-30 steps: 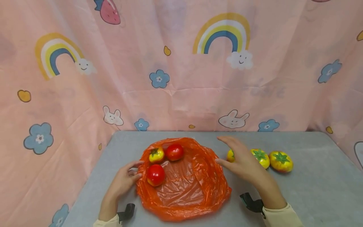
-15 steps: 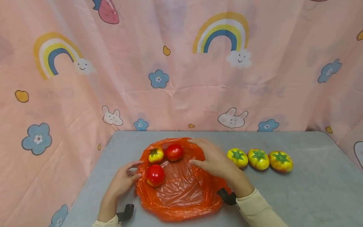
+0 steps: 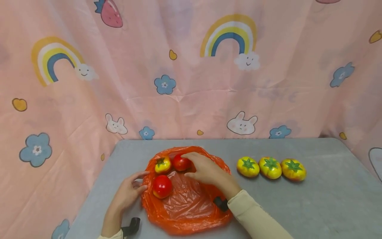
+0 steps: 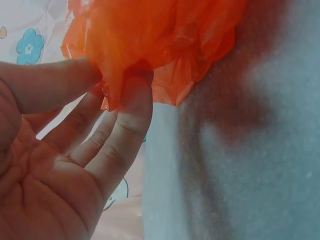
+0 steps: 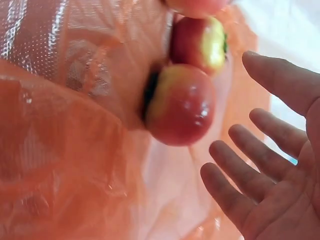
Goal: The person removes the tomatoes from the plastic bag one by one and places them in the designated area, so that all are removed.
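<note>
A crumpled orange plastic bag [image 3: 189,219] lies spread open on the table. At its left rim is my left hand [image 3: 126,194], pinching the thin film between thumb and fingers, as the left wrist view shows with the bag edge [image 4: 165,85]. Inside the bag sit a red tomato-like fruit [image 3: 162,186], a yellow-red one [image 3: 162,165] and another red one [image 3: 179,162]. Over the bag reaches my right hand [image 3: 206,169], its fingers spread beside that farther red fruit. In the right wrist view a gap separates these fingers [image 5: 227,187] from the nearest fruit [image 5: 185,107].
Three yellow tomato-like fruits with green leafy tops stand in a row to the right: one nearest the bag [image 3: 248,167], a middle one [image 3: 270,168] and an outer one [image 3: 293,169]. A pink patterned curtain [image 3: 191,109] hangs behind the grey table [image 3: 325,199].
My right hand has moved left from near the yellow fruits, over the bag, to the farther red fruit. My left hand stays at the bag's rim.
</note>
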Motion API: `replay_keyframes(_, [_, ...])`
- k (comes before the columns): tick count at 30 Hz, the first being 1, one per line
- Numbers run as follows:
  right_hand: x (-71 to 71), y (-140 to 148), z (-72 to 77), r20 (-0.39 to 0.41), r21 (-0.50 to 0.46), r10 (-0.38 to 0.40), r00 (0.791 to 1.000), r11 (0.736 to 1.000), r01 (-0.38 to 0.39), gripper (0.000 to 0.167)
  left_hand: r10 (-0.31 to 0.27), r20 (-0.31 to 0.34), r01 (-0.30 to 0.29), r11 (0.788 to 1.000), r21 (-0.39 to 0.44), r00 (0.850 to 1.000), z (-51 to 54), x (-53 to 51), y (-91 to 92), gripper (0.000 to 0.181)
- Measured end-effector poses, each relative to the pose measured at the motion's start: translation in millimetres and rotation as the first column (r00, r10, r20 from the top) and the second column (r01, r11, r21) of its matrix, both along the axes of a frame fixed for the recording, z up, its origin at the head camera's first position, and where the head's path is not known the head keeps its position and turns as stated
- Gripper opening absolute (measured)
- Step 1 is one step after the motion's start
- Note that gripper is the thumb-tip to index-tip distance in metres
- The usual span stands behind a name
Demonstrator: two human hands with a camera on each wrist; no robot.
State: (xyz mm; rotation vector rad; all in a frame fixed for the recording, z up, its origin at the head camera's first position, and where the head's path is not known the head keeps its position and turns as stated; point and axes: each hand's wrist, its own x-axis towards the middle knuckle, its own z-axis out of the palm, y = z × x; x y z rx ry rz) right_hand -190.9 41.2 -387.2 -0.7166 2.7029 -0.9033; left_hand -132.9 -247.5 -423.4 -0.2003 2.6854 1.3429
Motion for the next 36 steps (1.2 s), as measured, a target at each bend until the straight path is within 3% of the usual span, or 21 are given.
replay_keyframes(11, [-11.3,-20.3,-16.5,-0.031,0.099,0.026,0.999,0.995,-0.023,0.067,-0.017,-0.023,0.017,1.0,0.003,1.0,-1.5,1.6,-0.6,0.047])
replay_keyframes(19, [-9.2,-19.1,-17.4,-0.026,0.067,0.015,1.0,0.998,-0.014,0.066,0.003,-0.004,-0.003,1.0,-0.002,1.0,-0.3,-0.4,2.0,0.047])
replay_keyframes(26, [-4.5,-16.4,-21.8,-0.03,0.042,0.03,0.999,0.999,-0.029,0.053,-0.011,-0.017,0.011,0.999,0.032,1.0,-0.5,0.1,1.5,0.048])
replay_keyframes(31, [0.0,-14.8,-24.3,-0.067,0.005,0.048,0.997,0.999,-0.048,0.052,-0.024,-0.035,0.027,0.997,0.067,0.999,0.0,0.4,0.9,0.048])
replay_keyframes(36, [1.7,-15.4,-24.0,-0.096,-0.017,0.035,0.995,0.999,-0.037,0.053,-0.027,-0.038,0.029,0.998,0.051,0.999,0.2,0.6,0.9,0.048])
